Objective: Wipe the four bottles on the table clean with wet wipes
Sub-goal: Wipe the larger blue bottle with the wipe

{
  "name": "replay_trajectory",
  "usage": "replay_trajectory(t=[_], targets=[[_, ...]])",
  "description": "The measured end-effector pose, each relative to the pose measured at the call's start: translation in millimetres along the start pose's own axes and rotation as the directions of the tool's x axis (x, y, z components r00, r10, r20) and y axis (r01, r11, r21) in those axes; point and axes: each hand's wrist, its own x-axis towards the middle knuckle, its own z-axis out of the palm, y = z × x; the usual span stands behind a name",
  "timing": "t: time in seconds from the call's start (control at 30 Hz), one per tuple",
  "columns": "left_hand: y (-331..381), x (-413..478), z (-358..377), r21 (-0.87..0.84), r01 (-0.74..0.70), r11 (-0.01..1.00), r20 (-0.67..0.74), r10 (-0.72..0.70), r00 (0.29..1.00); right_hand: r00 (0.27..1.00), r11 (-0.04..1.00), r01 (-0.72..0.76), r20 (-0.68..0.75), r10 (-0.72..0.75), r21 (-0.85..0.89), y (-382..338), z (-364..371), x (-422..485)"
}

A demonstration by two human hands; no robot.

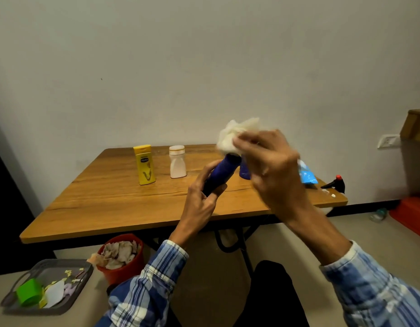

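My left hand [201, 199] grips the lower end of a dark blue bottle [222, 173], tilted up and away over the wooden table [109, 197]. My right hand [270, 166] holds a crumpled white wet wipe [232, 138] against the bottle's top end. The hand is blurred. A yellow bottle [144, 164] and a white bottle [177, 161] stand upright at the table's back left. Another blue bottle [244, 172] stands behind my right hand, mostly hidden.
A blue wipe packet [307, 174] and a black spray trigger with a red tip [335, 184] lie at the table's right edge. Below the table stand a red bin [121, 270] of used wipes and a grey tray [62, 300] with scraps and a green cup.
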Motion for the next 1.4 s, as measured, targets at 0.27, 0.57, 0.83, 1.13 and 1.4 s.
replay_trajectory(t=[0.27, 0.57, 0.83, 1.13, 1.4], targets=[[1, -1, -1, 0.008, -0.019, 1.0, -0.027, 0.019, 0.999, 0.994, 1.0, -0.013, 0.109, 0.015, -0.028, 6, 0, -13], [-6, -1, 1, 0.022, -0.017, 1.0, -0.032, 0.018, 0.999, 0.977, 0.993, 0.114, 0.185, -0.106, -0.037, -1, 4, -14], [-8, -6, 0, 0.059, -0.002, 0.998, -0.02, 0.003, 1.0, 0.906, 0.92, -0.355, -0.18, 0.382, 0.165, 23, -11, -2], [23, -6, 12, -0.05, 0.096, 0.994, 0.106, -0.09, 0.99, 1.0, 0.997, 0.001, -0.013, -0.002, -0.082, -4, 42, -41], [20, -9, 10, -0.176, 0.199, 0.964, 0.139, -0.175, 0.975, 0.952, 0.944, -0.282, -0.071, 0.297, 0.168, 18, 31, -25]])
